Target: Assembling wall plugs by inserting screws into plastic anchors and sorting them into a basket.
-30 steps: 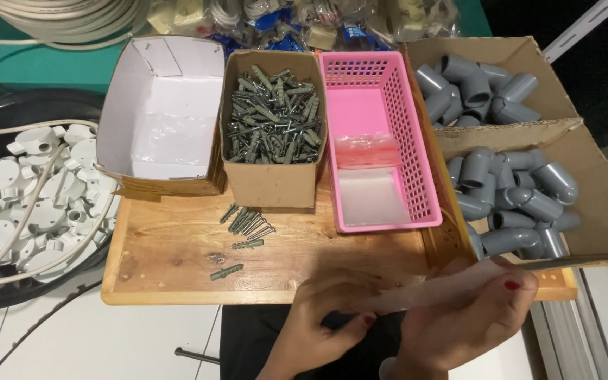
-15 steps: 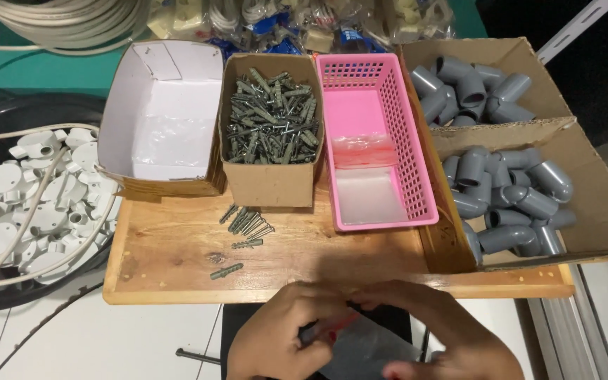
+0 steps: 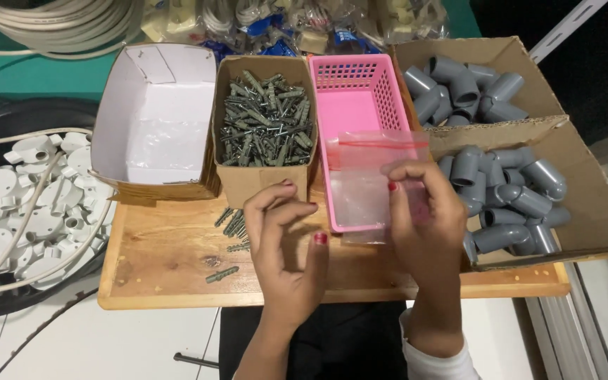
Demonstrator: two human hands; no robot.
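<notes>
White round plastic fittings [image 3: 22, 204] lie heaped far left of the pink basket [image 3: 360, 105], off the edge of the wooden board [image 3: 170, 267]. Nearer the basket stands an open white-lined carton [image 3: 150, 119], and right against the basket's left side a cardboard box of grey wall plugs [image 3: 267, 119]. A few loose plugs [image 3: 232, 225] lie on the board in front of that box. The left hand [image 3: 286, 246] hovers just left of the basket's near end, fingers curled and half closed; whether it holds anything cannot be told. Over the basket's near end the right hand [image 3: 423, 218] pinches a clear zip bag [image 3: 374, 176] with a red seal strip, holding it upright. Right of the basket, two cardboard boxes hold grey pipe elbows [image 3: 508, 190], the nearer one just behind the right hand.
</notes>
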